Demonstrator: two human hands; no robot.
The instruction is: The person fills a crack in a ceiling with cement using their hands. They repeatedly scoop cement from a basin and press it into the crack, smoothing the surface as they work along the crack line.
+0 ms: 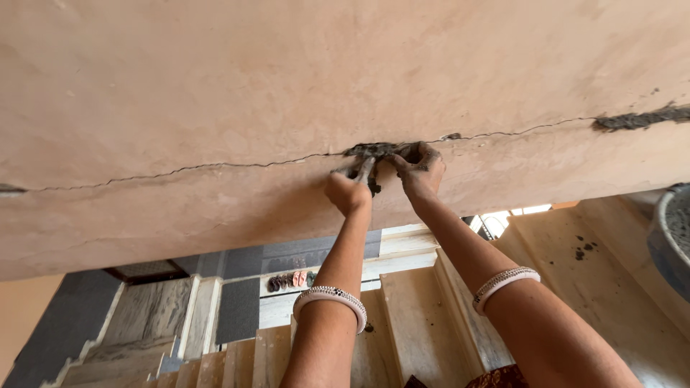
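Observation:
Both my arms reach up to a long thin crack [215, 166] in a pinkish plastered ceiling slab [287, 79]. My left hand [350, 188] grips a small trowel [366, 172], its blade against the crack. My right hand [420, 170], smeared with grey mortar, presses a dark mortar patch [370, 150] into the crack with its fingers. Each wrist wears a pale bracelet. A second grey mortar patch [640, 119] fills the crack further right.
A grey metal pan [672, 241] with mortar stands at the right edge. Below are tiled stairs [215, 359] going down, several pairs of sandals [289, 280] on a landing, and mortar spots [583, 251] on a beige surface.

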